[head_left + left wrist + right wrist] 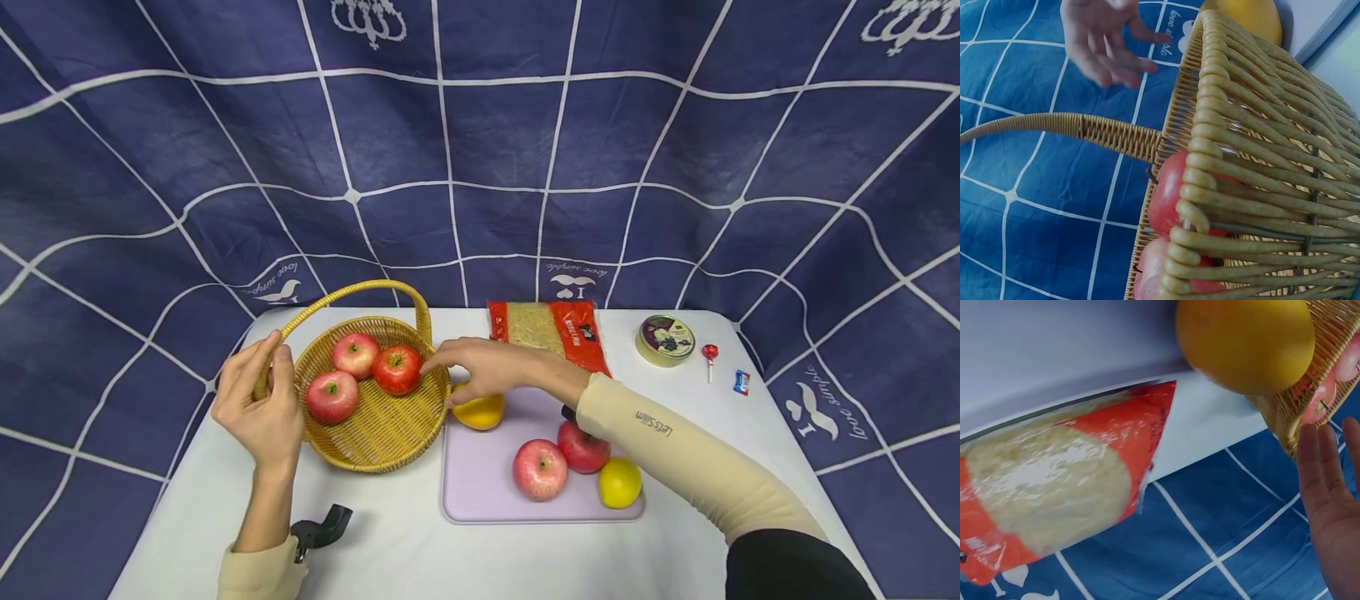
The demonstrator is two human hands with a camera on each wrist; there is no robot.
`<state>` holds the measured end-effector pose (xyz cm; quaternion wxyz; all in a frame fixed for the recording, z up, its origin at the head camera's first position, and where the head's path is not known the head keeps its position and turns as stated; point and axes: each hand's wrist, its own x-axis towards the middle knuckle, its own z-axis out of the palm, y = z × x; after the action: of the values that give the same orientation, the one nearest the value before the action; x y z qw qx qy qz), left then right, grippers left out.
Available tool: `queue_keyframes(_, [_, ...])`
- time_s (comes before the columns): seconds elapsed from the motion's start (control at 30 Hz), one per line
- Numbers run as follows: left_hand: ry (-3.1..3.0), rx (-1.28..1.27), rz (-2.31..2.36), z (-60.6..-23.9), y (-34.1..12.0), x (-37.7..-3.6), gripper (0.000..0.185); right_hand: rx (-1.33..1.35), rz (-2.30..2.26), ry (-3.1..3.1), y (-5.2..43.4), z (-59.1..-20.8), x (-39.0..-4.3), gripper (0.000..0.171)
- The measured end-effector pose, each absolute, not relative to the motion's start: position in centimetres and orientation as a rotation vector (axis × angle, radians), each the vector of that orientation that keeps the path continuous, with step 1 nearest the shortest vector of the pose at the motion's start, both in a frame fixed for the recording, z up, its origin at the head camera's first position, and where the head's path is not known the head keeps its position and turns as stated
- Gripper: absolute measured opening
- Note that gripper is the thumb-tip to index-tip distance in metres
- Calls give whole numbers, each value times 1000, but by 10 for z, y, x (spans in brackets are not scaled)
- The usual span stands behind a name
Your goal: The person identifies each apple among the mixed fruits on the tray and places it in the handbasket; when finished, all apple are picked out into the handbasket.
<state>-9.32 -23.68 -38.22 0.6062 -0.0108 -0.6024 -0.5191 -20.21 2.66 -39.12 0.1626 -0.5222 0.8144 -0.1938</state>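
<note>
A wicker basket (378, 433) with an arched handle (352, 292) stands at the table's left and holds three red apples (397, 369). My left hand (262, 392) grips its left rim where the handle starts. My right hand (442, 377) hovers open with its fingers spread, just off the right rim by the nearest apple. Under that hand lies a yellow-orange fruit (480, 412). The left wrist view shows the basket wall (1254, 175), an apple (1169, 200) inside and the right hand (1107, 44) beyond. In the right wrist view my palm (1332, 512) is bare beside the fruit (1244, 340).
A lilac cutting board (480, 483) carries two red apples (538, 468) and a lemon (619, 482). Behind it lies a red bag of grain (551, 329). A round tin (665, 340), a lollipop (708, 354) and a small sweet (741, 382) sit at the right.
</note>
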Motion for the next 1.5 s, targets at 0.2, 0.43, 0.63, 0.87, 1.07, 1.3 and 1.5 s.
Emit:
queue_keyframes(0.2, [-1385, -31, -1205, -382, -236, -95, 13, -1429, -594, 2299, 51, -385, -195, 58])
queue_keyframes(0.43, [-1387, -20, -1196, -382, -237, -94, 13, -1355, -641, 2279, 86, -383, -185, 57])
queue_keyframes(0.63, [-1389, -26, -1196, -382, -238, -94, 13, -1289, -679, 2301, 121, -383, -180, 57])
queue_keyframes(0.87, [-1391, -36, -1204, -383, -237, -93, 13, -1109, -711, 2287, 162, -390, -173, 53])
queue_keyframes(1.07, [-1388, -32, -1198, -382, -238, -93, 13, -1003, -766, 2249, 189, -399, -165, 48])
queue_keyframes(1.3, [-1383, -27, -1202, -381, -238, -92, 13, -961, -844, 2213, 213, -418, -152, 46])
queue_keyframes(1.5, [-1392, -28, -1200, -382, -236, -93, 13, -886, -868, 2204, 225, -433, -142, 52])
